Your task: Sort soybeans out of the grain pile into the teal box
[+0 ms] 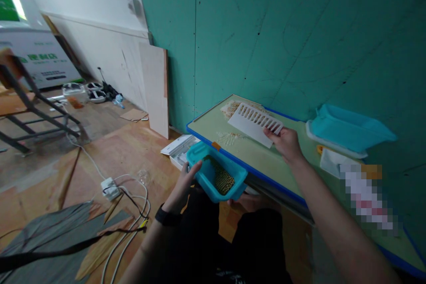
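My left hand [190,177] grips the left rim of a turquoise plastic tub [204,172], held tilted just below the table's front edge. Small round greenish beans [223,182] have gathered at its near end. In my right hand [286,141] is a thin white slotted board [248,128], pinched at its right end, its row of slots along the far side. It slants over the tabletop, partly covering a heap of tan beans or grains [232,108]. Pale grains [229,136] lie scattered near the edge. Under the tub a patch of skin shows; whose is unclear.
The pale green table [296,177] has a blue edge and stands against a green wall. Another turquoise tub [349,128] sits on a white lid at the right. Left on the floor are a power strip [110,188], loose cables and an open white box [176,147].
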The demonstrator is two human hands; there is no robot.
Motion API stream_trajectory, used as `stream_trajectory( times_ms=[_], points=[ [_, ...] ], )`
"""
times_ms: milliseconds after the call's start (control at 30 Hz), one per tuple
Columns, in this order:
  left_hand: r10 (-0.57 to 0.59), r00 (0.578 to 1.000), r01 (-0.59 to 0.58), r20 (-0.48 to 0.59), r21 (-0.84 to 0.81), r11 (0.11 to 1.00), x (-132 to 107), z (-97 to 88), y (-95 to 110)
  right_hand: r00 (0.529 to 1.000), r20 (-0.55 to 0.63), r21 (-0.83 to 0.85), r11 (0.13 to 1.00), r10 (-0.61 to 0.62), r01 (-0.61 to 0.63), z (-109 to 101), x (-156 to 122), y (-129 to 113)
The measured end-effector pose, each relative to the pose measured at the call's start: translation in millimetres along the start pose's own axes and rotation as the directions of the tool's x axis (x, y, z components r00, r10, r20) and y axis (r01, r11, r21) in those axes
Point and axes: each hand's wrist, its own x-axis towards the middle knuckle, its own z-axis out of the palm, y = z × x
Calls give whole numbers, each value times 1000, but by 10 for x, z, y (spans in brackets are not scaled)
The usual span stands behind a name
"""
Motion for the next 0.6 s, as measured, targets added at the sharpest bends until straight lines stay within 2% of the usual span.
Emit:
stream_trajectory(
  times_ms=[67,133,333,600],
  points=[
    [-5,1000,5,-14,-32,999,-25,64,-22,996,10,41,996,85,-85,37,122,96],
    [-9,999,7,-39,-45,999,-40,110,-40,993,15,49,992,119,-120,94,189,136],
    [-9,999,6,-53,-50,999,-43,130,-65,988,98,32,992,117,-120,186,233,57],
    [3,1000,-5,-29,-68,998,-56,117,-60,992,86,64,993,92,-98,211,191,-15]
  ],
)
